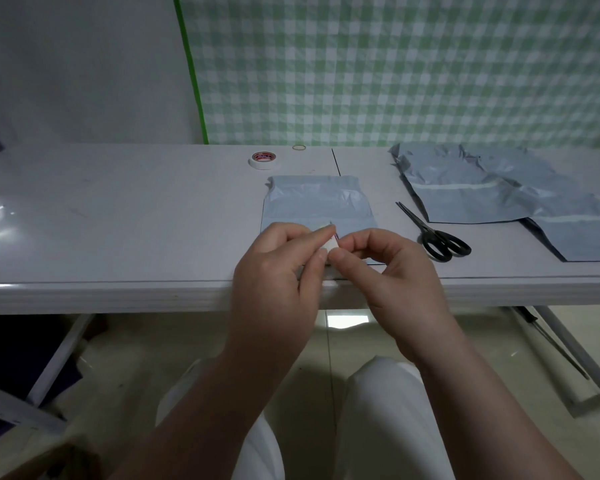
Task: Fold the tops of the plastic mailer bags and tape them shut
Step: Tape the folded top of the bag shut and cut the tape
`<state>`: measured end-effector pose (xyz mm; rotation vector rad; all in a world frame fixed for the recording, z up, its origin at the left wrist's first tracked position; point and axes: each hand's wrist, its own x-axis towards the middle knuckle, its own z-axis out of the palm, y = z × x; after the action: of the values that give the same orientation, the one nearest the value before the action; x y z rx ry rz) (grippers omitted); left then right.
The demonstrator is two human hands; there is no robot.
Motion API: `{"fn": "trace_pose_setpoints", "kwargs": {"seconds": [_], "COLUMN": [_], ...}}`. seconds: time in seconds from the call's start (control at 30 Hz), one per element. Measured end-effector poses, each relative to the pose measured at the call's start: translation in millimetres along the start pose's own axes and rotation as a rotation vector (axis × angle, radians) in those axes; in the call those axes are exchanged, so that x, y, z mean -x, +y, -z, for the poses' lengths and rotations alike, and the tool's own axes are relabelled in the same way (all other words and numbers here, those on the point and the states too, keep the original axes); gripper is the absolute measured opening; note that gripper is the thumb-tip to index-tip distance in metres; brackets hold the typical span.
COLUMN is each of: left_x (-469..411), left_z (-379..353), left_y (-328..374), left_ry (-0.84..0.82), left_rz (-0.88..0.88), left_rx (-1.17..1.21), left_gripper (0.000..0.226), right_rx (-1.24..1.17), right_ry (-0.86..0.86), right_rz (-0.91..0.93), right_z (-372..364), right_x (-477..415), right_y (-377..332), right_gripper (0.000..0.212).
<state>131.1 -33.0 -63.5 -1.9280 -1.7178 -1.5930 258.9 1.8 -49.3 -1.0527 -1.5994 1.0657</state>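
A grey plastic mailer bag (317, 202) lies flat on the white table (118, 220) right in front of me, its near part hidden by my hands. My left hand (278, 271) and my right hand (385, 268) meet above the bag's near end and together pinch a small white piece of tape (332, 244) between fingertips and thumbs. A white roll of tape (264, 160) with a red core label lies behind the bag, to its left.
Black scissors (437, 237) lie right of the bag. A pile of grey mailer bags (506, 199) covers the table's right side. A rubber band (299, 147) lies at the back edge. A green checked cloth hangs behind. Table legs and my knees are below.
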Motion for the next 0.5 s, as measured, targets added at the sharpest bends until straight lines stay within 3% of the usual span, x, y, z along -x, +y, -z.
{"fn": "trace_pose_setpoints", "kwargs": {"seconds": [0.2,0.37,0.5], "left_x": [-3.3,-7.7,-11.5], "left_z": [-1.1,1.0,2.6], "left_y": [-5.1,-10.5,-12.8], "left_ry": [0.047,-0.017,-0.094], "left_rz": [-0.046,-0.120,-0.149], "left_rx": [-0.108,-0.198,-0.238], "left_gripper": [0.014,0.024,0.025], "right_rx": [0.221,0.455,0.533], "right_ry": [0.070,0.071,0.055], "right_rz": [0.096,0.302,0.366], "right_z": [-4.3,-3.6,-1.4], "right_x": [-0.6,-0.9,-2.7], "right_y": [3.2,6.8,7.5], "right_gripper": [0.006,0.006,0.008]}}
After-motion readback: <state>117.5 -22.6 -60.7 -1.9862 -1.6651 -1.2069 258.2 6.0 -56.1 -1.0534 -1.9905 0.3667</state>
